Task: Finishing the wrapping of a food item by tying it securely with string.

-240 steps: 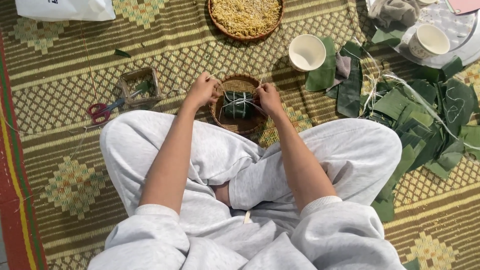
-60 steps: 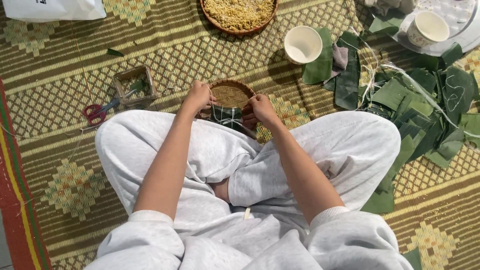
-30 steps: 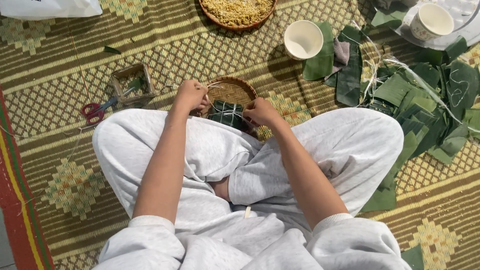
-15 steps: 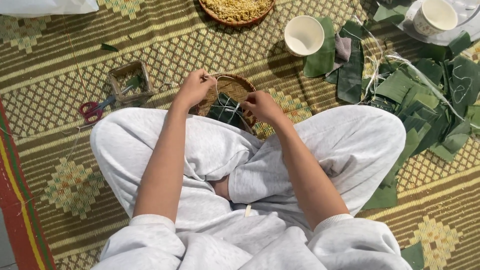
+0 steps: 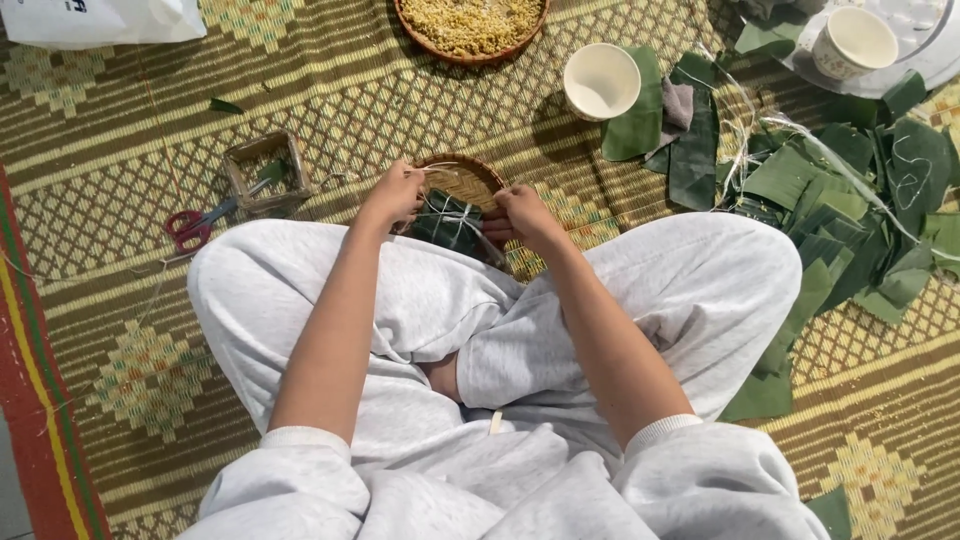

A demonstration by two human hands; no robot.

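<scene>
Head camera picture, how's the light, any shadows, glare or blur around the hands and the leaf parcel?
Head view: even daylight, no glare on the mat; the white cup throws a soft shadow toward the lower left; the left hand, right hand and leaf parcel look reasonably sharp, though the thin string is hard to trace.

So the leaf-wrapped parcel (image 5: 447, 222) sits over a small woven tray (image 5: 470, 178) just ahead of the knees, left hand (image 5: 395, 192) and right hand (image 5: 520, 212) either side. Scissors (image 5: 190, 226) and a little box (image 5: 265, 172) lie left. Cup (image 5: 601, 82) and leaf pile (image 5: 850, 190) right; grain basket (image 5: 470, 25) at the mat's (image 5: 120, 120) far edge.
</scene>
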